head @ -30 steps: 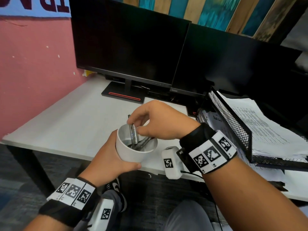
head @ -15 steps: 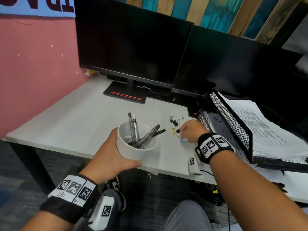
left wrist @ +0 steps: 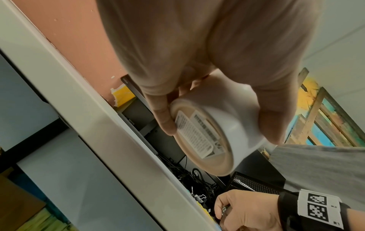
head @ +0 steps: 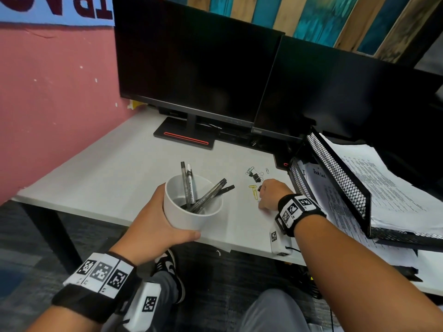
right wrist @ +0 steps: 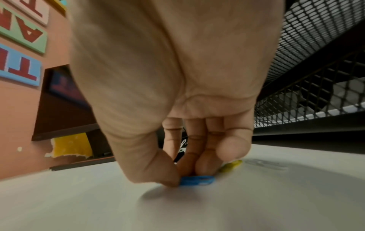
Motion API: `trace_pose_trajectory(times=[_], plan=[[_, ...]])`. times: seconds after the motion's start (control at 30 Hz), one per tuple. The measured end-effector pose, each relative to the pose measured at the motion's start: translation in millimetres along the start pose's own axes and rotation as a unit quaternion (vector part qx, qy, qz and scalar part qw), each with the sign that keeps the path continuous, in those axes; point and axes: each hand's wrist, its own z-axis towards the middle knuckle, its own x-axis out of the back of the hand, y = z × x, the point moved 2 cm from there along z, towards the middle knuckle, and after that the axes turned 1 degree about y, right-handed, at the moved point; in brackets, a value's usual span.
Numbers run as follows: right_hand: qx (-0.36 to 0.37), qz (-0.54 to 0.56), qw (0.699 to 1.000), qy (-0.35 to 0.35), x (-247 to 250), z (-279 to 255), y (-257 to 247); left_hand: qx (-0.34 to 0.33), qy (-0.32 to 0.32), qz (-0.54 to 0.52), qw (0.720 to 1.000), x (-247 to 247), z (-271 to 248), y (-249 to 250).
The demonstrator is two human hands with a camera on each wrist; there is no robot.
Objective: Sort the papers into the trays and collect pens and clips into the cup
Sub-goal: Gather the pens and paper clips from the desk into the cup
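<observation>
My left hand [head: 153, 226] grips a white cup [head: 191, 212] off the desk's front edge; several pens [head: 191, 185] stand in it. The left wrist view shows the cup's labelled base [left wrist: 201, 137] between thumb and fingers. My right hand [head: 271, 195] is down on the desk beside the trays, thumb and fingertips pinching a blue paper clip [right wrist: 197, 180] that lies flat on the surface. A yellow clip [head: 253, 190] lies just left of that hand, and black binder clips with wire clips [head: 255, 174] sit behind it.
Black mesh paper trays [head: 340, 183] stacked with printed sheets stand at the right, close to my right hand. Two dark monitors [head: 199, 68] fill the back of the white desk [head: 100, 173]. A pink wall bounds the left side.
My right hand left the cup after dropping pens in, moved right and down to the clips by the trays, and now pinches the blue clip. The left hand keeps the cup still.
</observation>
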Motion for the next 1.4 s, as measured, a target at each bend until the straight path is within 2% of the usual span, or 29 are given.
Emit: trace_pose_trajectory(times=[0.2, 0.4, 0.53, 0.6, 0.9, 1.07, 1.1, 1.17, 1.2, 1.3, 1.4], plan=[[0.018, -0.036, 0.999, -0.024, 3.1, 0.7, -4.9, -0.002, 0.003, 0.002, 1.000, 2.7, 0.0, 0.8], [0.021, -0.011, 1.000, -0.004, 21.0, 5.1, -3.1, -0.008, 0.008, -0.001, 1.000, 12.0, 0.1, -2.6], [0.002, -0.053, 0.997, -0.059, 16.9, -3.5, -4.2, -0.007, 0.014, -0.001, 1.000, 14.0, 0.8, -4.0], [-0.003, -0.066, 0.996, -0.059, 11.4, -5.5, -5.4, -0.008, 0.013, -0.001, 1.000, 12.3, 1.2, -3.3], [0.007, -0.044, 0.998, -0.052, 1.1, -4.4, -7.0, -0.011, 0.011, -0.006, 1.000, 10.3, -2.3, -4.7], [-0.002, 0.029, 0.998, -0.056, 9.5, 5.2, -0.2, -0.009, 0.020, -0.006, 1.000, 15.5, -2.3, -6.4], [-0.014, 0.053, 0.998, -0.043, 13.4, 5.0, 1.3, -0.009, 0.022, -0.007, 1.000, 16.3, -1.9, -6.7], [0.008, 0.037, 0.999, -0.013, 18.5, 4.1, 2.0, -0.009, 0.026, -0.006, 1.000, 17.0, -1.1, -6.6], [-0.011, 0.098, 0.995, -0.008, 17.8, 5.1, -0.7, -0.008, 0.027, -0.005, 1.000, 17.1, -0.7, -6.6], [-0.038, 0.056, 0.997, 0.033, 9.7, 10.4, -4.8, -0.007, 0.027, -0.005, 1.000, 17.3, 0.0, -7.5], [-0.041, 0.078, 0.994, 0.070, 0.1, 15.2, -8.8, -0.007, 0.026, -0.003, 1.000, 17.1, -0.2, -8.2]])
